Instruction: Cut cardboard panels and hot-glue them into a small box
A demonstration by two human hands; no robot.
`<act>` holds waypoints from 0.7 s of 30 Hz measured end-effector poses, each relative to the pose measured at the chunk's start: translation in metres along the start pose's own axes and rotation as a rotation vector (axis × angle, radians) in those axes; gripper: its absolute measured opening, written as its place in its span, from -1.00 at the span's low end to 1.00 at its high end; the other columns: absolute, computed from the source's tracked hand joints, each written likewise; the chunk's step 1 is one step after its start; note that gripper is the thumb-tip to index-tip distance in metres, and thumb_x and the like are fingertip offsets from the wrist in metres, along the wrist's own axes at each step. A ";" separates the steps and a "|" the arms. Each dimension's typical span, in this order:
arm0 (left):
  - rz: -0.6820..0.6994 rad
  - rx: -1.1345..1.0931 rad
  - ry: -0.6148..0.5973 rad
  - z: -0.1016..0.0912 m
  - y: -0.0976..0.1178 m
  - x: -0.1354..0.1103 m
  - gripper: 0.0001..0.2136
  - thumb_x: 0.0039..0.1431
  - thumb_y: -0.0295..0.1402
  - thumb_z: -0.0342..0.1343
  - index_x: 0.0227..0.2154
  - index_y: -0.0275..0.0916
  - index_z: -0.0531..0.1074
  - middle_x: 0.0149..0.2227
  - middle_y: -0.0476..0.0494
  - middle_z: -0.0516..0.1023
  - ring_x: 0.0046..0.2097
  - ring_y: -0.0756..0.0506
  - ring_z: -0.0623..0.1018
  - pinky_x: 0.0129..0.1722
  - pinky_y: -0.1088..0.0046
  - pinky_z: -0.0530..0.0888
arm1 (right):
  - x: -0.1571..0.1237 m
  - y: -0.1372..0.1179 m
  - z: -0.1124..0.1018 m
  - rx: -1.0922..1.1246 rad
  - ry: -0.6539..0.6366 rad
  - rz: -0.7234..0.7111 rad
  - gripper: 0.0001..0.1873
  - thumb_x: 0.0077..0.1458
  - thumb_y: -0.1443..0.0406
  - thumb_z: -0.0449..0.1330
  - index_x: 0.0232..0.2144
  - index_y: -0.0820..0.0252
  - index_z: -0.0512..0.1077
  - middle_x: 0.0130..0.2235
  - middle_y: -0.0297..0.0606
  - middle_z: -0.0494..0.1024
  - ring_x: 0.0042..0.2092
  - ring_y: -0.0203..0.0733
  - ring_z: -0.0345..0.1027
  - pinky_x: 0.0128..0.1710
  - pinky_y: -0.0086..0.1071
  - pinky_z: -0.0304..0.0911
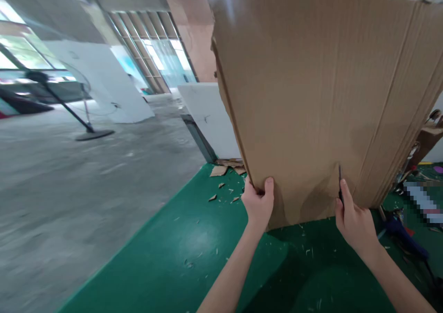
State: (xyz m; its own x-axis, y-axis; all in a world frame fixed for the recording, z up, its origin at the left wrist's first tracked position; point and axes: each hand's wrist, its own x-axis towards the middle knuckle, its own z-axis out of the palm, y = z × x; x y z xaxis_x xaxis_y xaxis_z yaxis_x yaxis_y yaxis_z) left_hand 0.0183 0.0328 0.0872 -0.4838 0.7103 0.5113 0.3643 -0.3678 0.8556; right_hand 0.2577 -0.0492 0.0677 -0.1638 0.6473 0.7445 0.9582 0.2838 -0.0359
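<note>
A large sheet of corrugated cardboard [304, 91] stands tilted in front of me, with vertical creases on its right side and a ragged top edge. My left hand [259, 202] is closed around its lower left edge, the thumb lying on the near face. In my right hand [356, 223] is a thin dark blade, which looks like a knife [340, 183]. Its tip points up against the lower part of the cardboard, and the handle is mostly hidden by my fingers. Whether the tip has gone through the board, I cannot tell.
Cardboard scraps [219, 171] and small shavings lie on the green tabletop [166, 257]. A white panel [211, 119] leans behind the sheet. At right are a dark blue tool [404, 237] and other clutter. A stand with a round base [95, 135] is on the grey floor.
</note>
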 end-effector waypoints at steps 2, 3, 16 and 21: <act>0.002 0.007 0.008 0.000 0.000 0.001 -0.56 0.03 0.00 0.15 -0.18 -0.28 0.41 -0.34 -0.20 0.57 -0.37 -0.15 0.54 -0.41 0.34 0.45 | 0.000 0.000 0.001 0.014 0.029 -0.012 -0.44 0.38 0.31 -0.08 0.33 0.49 0.02 -0.71 -0.51 0.25 -0.73 -0.44 0.02 -0.71 -0.54 -0.15; 0.002 0.005 0.011 0.000 0.000 0.001 -0.56 0.02 0.00 0.15 -0.20 -0.28 0.41 -0.34 -0.21 0.57 -0.37 -0.15 0.54 -0.41 0.34 0.45 | 0.000 0.000 0.001 0.017 0.038 -0.012 -0.46 0.38 0.31 -0.08 0.31 0.51 0.07 -0.71 -0.51 0.24 -0.73 -0.45 0.01 -0.71 -0.54 -0.16; 0.009 -0.010 0.008 -0.002 0.011 0.001 -0.62 0.02 0.00 0.13 -0.34 -0.25 0.38 -0.40 -0.16 0.54 -0.40 -0.12 0.51 -0.43 0.39 0.43 | 0.000 0.004 0.006 0.090 0.043 0.008 -0.46 0.37 0.30 -0.09 0.30 0.47 0.09 -0.66 -0.46 0.31 -0.70 -0.42 0.09 -0.70 -0.55 -0.14; 0.035 0.051 0.024 -0.001 0.010 0.000 -0.65 0.04 -0.01 0.10 -0.35 -0.24 0.35 -0.45 -0.13 0.51 -0.45 -0.09 0.47 -0.46 0.40 0.39 | -0.003 0.005 0.012 0.125 0.040 0.020 -0.40 0.38 0.33 -0.16 0.38 0.47 -0.14 -0.64 -0.45 0.31 -0.70 -0.39 0.09 -0.70 -0.56 -0.09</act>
State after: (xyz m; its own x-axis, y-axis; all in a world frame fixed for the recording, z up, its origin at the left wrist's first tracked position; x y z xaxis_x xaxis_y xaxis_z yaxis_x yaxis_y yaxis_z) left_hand 0.0211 0.0285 0.0960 -0.4889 0.6828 0.5429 0.4211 -0.3603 0.8324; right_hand 0.2596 -0.0410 0.0574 -0.1325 0.6256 0.7689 0.9240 0.3586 -0.1326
